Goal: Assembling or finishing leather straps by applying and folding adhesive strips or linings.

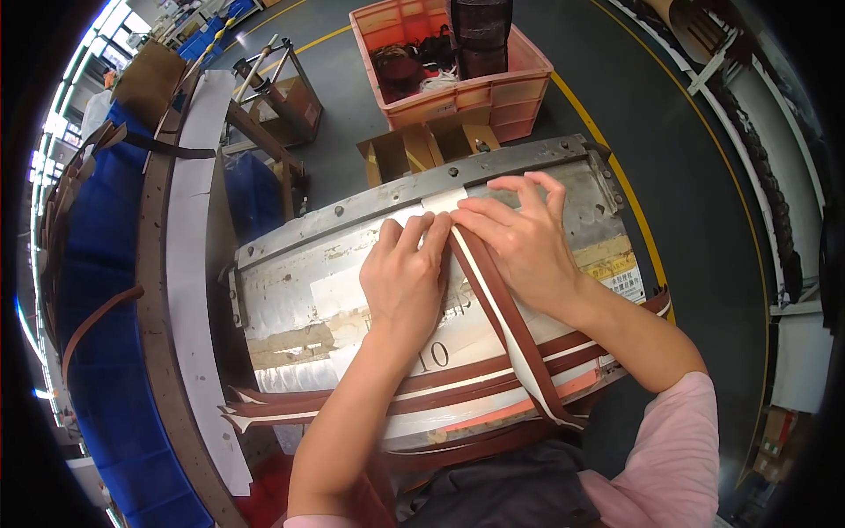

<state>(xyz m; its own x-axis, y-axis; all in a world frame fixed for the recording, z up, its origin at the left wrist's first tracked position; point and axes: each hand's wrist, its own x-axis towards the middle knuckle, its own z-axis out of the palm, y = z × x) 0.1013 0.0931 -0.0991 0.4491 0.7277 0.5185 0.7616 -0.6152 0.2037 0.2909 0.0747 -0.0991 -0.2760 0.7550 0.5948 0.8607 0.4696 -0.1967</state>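
Brown strip [515, 330] with white edge, flat across drum [299, 290], pressed by fingers [422, 233]

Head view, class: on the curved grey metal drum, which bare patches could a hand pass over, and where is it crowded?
Free: the drum surface left of the left hand, up to its bolted metal rim bar; also right of the right hand, near the yellow label. Crowded: the near edge, where brown-and-white strips criss-cross, and under both hands.

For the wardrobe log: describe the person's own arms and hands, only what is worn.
Both the left hand and the right hand are bare: no gloves, rings or watch visible. The forearms are uncovered. A pink sleeve is pushed up the right arm.
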